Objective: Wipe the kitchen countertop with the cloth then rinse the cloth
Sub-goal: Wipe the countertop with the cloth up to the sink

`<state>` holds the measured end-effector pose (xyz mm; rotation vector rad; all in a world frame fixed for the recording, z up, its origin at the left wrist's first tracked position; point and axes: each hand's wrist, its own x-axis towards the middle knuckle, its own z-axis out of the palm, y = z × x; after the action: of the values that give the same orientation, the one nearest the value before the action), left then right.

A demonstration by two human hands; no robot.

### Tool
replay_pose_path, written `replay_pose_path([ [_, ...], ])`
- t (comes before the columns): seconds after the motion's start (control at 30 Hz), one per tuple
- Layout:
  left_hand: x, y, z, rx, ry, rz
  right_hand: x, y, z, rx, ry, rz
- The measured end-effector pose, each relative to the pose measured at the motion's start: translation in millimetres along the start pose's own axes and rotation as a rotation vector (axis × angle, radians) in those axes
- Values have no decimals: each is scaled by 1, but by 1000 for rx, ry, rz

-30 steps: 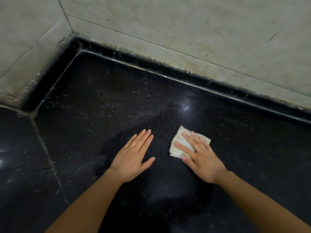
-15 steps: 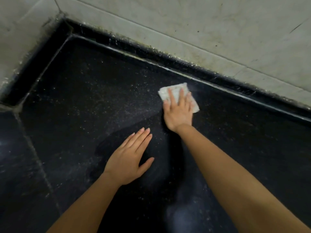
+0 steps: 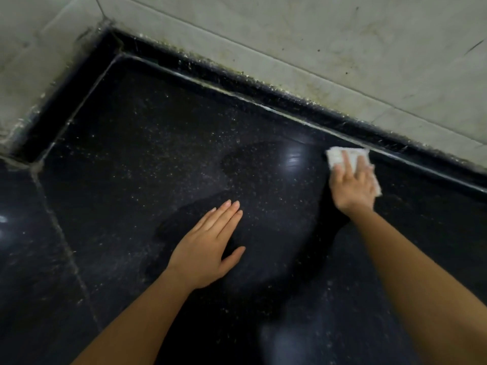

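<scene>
Pale cloth (image 3: pixel 338 157) is lying under the flat-fingered right hand (image 3: pixel 353 185) at right (upper edge); left hand (image 3: pixel 208 248) is resting splayed on the countertop (image 3: pixel 147 164).

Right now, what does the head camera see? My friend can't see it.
A person's right hand presses a small white folded cloth on a speckled black stone countertop near the grey tiled wall, while the left hand lies flat nearby.

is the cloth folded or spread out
Folded small: the cloth sticks out only slightly past the right hand pressing it flat on the countertop.
</scene>
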<state>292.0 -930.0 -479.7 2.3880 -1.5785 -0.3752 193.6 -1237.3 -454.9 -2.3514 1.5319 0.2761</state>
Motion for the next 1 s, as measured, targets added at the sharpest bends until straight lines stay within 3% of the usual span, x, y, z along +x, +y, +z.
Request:
replay_pose_path([
  [0.13, 1, -1, 2, 3, 5, 10, 13, -23, 5, 172, 93, 295],
  [0.2, 2, -2, 2, 12, 15, 14, 15, -55, 12, 192, 89, 322],
  [0.4, 2, -3, 5, 38, 43, 28, 3, -169, 39, 131, -20, 38],
  [0.5, 3, -2, 4, 24, 56, 28, -8, -209, 47, 91, -106, -202],
  [0.67, 2, -2, 3, 38, 41, 27, -8, -193, 37, -78, -214, -669],
  [0.73, 2, -3, 4, 42, 31, 23, 1, -163, 28, -141, -197, -724],
  [0.9, 1, -3, 5, 53, 27, 23, 14, -84, 12, -59, 9, -296],
  [1.0, 1, -3, 6, 62, 44, 25, 11, -86, 19, 51, 84, -20],
])
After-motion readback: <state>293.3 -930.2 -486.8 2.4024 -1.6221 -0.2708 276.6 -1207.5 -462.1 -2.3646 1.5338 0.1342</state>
